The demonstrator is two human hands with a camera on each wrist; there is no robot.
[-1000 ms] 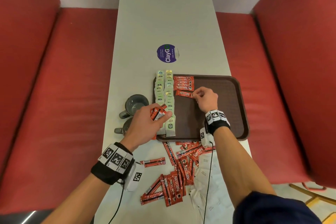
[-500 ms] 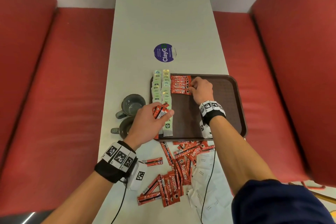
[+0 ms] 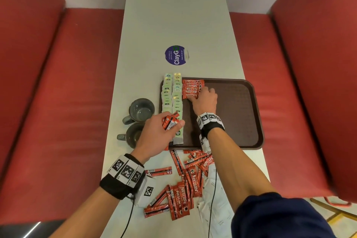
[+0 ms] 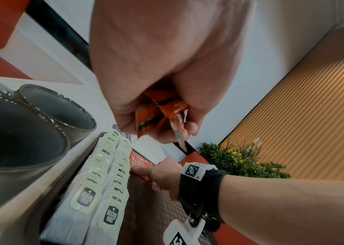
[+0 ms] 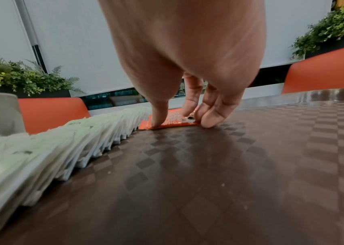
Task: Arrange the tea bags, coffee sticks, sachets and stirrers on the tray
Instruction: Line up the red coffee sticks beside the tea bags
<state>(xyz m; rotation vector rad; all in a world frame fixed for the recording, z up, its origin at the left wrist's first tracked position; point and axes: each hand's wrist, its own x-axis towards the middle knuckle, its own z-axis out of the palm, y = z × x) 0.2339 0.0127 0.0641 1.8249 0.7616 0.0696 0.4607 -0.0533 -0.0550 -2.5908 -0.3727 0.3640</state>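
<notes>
A brown tray (image 3: 237,114) lies on the table. Two columns of tea bags (image 3: 172,98) fill its left side, and a row of red coffee sticks (image 3: 192,86) lies beside them at the far end. My right hand (image 3: 197,95) rests its thumb and straight fingers on the nearest stick of that row (image 5: 173,123), which lies flat on the tray (image 5: 229,165). My left hand (image 3: 170,127) hovers over the near tea bags (image 4: 108,182) and grips a small bundle of coffee sticks (image 4: 158,114).
Several loose coffee sticks (image 3: 185,179) and white sachets (image 3: 214,199) lie on the table in front of the tray. Two grey mugs (image 3: 142,110) (image 3: 133,135) stand left of it. The tray's right half is bare. Red benches flank the table.
My right hand carried one coffee stick away from me and laid it against the row. The left hand kept its bundle and stayed put.
</notes>
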